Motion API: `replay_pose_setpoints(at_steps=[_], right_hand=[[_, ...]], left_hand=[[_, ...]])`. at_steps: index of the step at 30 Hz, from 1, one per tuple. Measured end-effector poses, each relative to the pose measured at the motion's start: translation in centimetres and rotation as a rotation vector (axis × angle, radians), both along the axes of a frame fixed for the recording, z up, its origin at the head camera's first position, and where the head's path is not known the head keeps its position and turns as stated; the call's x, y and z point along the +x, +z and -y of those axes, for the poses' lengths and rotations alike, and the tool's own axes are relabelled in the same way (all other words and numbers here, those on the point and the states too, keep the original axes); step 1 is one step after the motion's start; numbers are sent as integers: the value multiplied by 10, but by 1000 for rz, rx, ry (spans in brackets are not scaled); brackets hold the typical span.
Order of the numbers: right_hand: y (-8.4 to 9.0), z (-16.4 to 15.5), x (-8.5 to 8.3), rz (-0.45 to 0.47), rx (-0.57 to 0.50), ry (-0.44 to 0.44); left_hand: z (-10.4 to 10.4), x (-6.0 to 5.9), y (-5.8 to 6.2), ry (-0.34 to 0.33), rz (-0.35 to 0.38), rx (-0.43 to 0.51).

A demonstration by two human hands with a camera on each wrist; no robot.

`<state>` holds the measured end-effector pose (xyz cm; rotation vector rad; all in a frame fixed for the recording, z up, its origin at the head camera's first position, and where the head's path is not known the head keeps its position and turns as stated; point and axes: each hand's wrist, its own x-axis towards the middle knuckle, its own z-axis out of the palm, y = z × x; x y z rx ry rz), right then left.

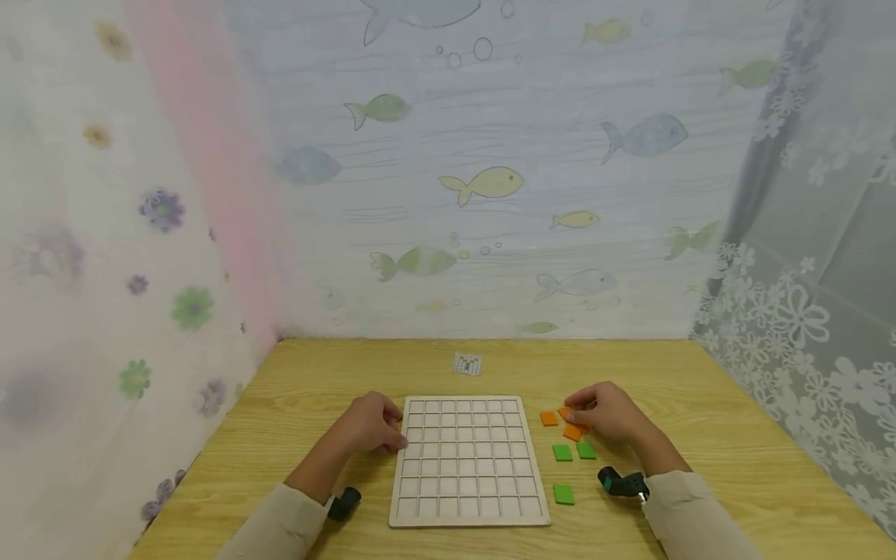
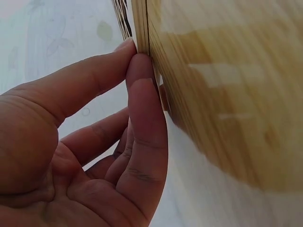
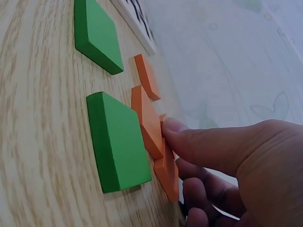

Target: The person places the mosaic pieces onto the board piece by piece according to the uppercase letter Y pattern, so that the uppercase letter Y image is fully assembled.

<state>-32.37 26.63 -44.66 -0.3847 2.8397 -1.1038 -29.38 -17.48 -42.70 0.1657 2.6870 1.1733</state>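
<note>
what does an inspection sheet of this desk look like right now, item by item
surface: light wooden table, bare wood showing around the pieces
job's things: pale grid board, cells look unfilled; three green tiles and some orange tiles lying to its right
clutter: small printed pattern card beyond the board
hands: left hand holds the board's left edge between thumb and fingers; right hand pinches an orange tile in the pile
cables: nothing seen; a dark wrist-worn camera sits on each forearm
surroundings: curtains with fish and flower prints enclose the table on three sides
</note>
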Motion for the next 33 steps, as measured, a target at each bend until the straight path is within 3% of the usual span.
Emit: replay_pose_setpoints(at_steps=[18, 33], right_hand=[[-4, 3, -3, -5, -20, -68], [-2, 8, -2, -50, -57, -97]], left_hand=[[1, 0, -2, -38, -5, -9], [0, 3, 0, -22, 4, -8]])
